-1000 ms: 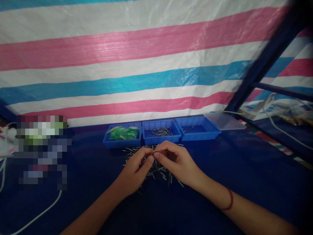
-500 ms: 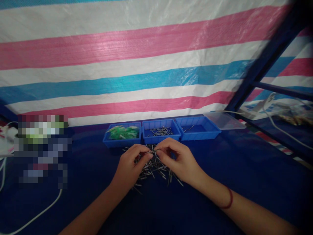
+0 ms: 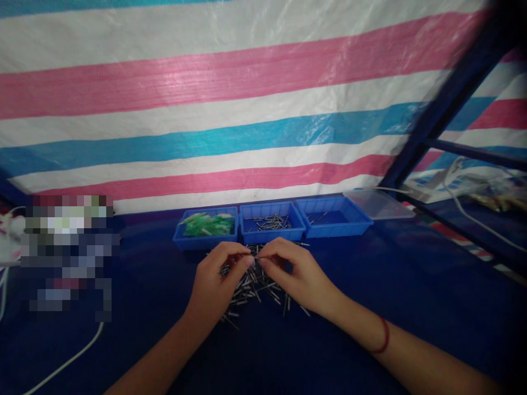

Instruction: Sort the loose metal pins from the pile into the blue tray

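Observation:
My left hand (image 3: 216,285) and my right hand (image 3: 294,274) meet over a heap of small metal pins (image 3: 255,288) on the dark blue table. Both hands are pinched, fingertips nearly touching, with a thin metal pin (image 3: 255,256) between them. Just behind the heap stand three blue trays in a row: the left tray (image 3: 206,241) holds green plastic pieces, the middle tray (image 3: 269,235) holds metal pins, the right tray (image 3: 333,226) holds a few pins.
A clear plastic lid (image 3: 379,204) lies right of the trays. White cables (image 3: 66,359) run across the table at the left beside a blurred patch. A striped tarp (image 3: 230,109) hangs behind; a dark blue frame post (image 3: 444,99) slants at the right.
Both hands stayed over the pin heap, shifting slightly; the pinching fingertips have come lower and closer together around the pin.

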Action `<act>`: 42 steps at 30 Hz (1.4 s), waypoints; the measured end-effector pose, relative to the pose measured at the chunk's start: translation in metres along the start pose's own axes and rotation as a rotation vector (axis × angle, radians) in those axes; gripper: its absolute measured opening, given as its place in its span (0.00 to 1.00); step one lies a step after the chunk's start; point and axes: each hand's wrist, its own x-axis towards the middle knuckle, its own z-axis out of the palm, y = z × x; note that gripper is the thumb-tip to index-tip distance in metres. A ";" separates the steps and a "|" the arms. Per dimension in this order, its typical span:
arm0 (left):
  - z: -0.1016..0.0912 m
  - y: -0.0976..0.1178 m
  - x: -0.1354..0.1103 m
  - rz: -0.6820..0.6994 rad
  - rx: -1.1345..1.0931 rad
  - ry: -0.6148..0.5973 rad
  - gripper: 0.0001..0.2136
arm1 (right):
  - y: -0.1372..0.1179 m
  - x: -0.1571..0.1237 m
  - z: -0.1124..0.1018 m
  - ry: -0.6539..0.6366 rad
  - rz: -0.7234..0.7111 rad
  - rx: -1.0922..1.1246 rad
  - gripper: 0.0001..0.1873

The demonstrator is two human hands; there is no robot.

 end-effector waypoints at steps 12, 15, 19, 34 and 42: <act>-0.005 -0.001 0.002 0.180 0.350 -0.374 0.08 | 0.045 0.023 -0.088 0.414 0.212 -0.879 0.12; -0.003 -0.006 0.000 0.217 0.465 -0.455 0.07 | 0.040 0.021 -0.083 0.359 0.225 -0.949 0.14; 0.000 -0.009 -0.001 0.221 0.578 -0.464 0.05 | 0.026 0.018 -0.059 0.181 0.087 -0.757 0.11; 0.007 -0.005 0.004 -0.029 0.131 -0.278 0.07 | 0.011 0.003 -0.010 -0.053 -0.012 -0.213 0.05; 0.012 -0.005 0.001 -0.199 -0.229 -0.207 0.07 | 0.002 0.003 -0.009 -0.003 0.025 0.091 0.05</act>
